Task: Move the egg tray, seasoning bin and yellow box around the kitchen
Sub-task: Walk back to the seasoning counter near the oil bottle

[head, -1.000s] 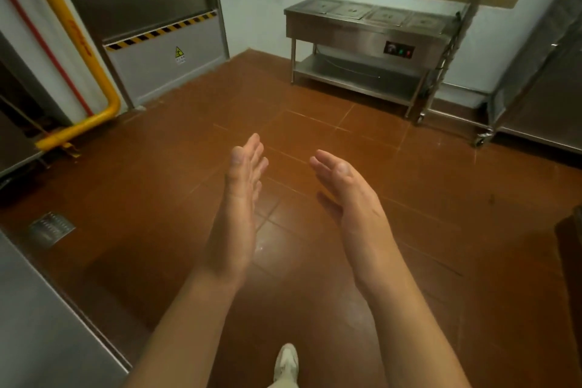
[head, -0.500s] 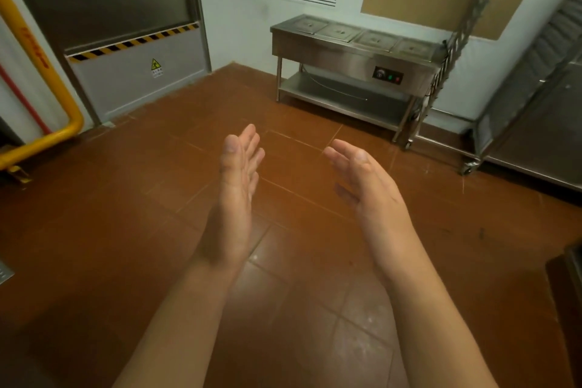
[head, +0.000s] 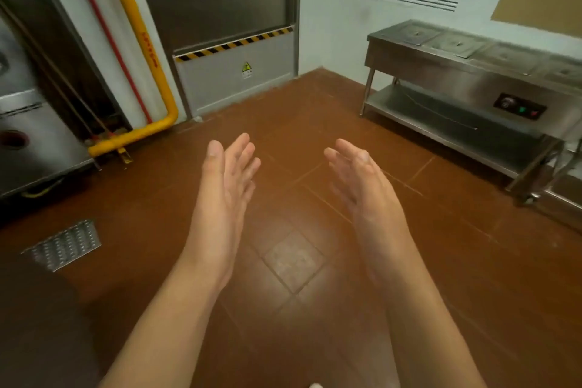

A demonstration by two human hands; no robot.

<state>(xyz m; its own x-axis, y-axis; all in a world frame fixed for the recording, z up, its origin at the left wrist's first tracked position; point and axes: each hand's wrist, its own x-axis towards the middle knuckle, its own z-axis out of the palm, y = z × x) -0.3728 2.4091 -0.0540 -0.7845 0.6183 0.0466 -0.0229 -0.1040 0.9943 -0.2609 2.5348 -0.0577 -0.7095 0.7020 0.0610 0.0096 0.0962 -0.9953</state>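
While nothing is held, left hand point(head: 225, 186) and right hand point(head: 362, 181) are kept flat, fingers spread, palms facing, well apart above tiled floor point(head: 293, 258). Egg tray, seasoning bin, yellow box not seen anywhere in view. Steel warming table point(head: 466, 72) seen beyond right hand; yellow pipe point(head: 138, 50) beyond left hand. Judged: egg tray fragile, best supported from beneath at both sides; bin and box gripped at opposite walls.
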